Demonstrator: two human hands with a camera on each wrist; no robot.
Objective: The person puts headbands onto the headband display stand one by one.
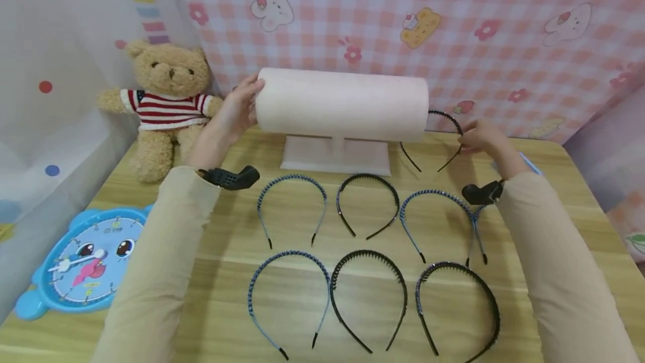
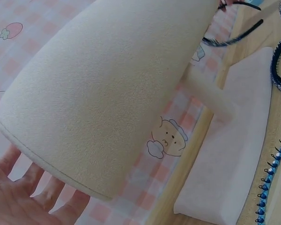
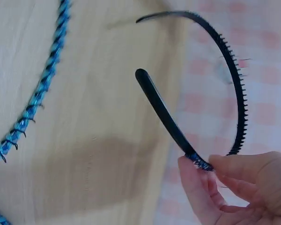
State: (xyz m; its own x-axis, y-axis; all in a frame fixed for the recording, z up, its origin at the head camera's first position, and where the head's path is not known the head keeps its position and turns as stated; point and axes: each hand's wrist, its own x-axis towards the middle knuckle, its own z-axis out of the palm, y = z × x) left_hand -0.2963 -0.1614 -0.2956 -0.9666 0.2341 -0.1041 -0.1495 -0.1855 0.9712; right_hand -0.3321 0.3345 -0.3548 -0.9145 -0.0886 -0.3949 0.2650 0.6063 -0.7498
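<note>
A white headband stand (image 1: 342,102) with a padded horizontal cylinder rises from a flat base (image 1: 307,156) at the table's back. My left hand (image 1: 239,106) holds the cylinder's left end; in the left wrist view its spread fingers (image 2: 42,187) lie along the end's rim. Beyond the opposite end, my right hand (image 1: 484,138) pinches a black toothed headband (image 1: 456,122) by one side between thumb and fingers. That headband (image 3: 241,103) has its tips pointing toward the table, as the right wrist view shows, and the cylinder hides part of it in the head view.
Blue headbands (image 1: 292,177) and black headbands (image 1: 370,254) lie in two rows before the stand, some overlapping. A teddy bear (image 1: 168,108) sits at the back left, and a blue toy clock (image 1: 90,259) lies at the left. Behind the table hangs a pink checked cloth (image 1: 322,27).
</note>
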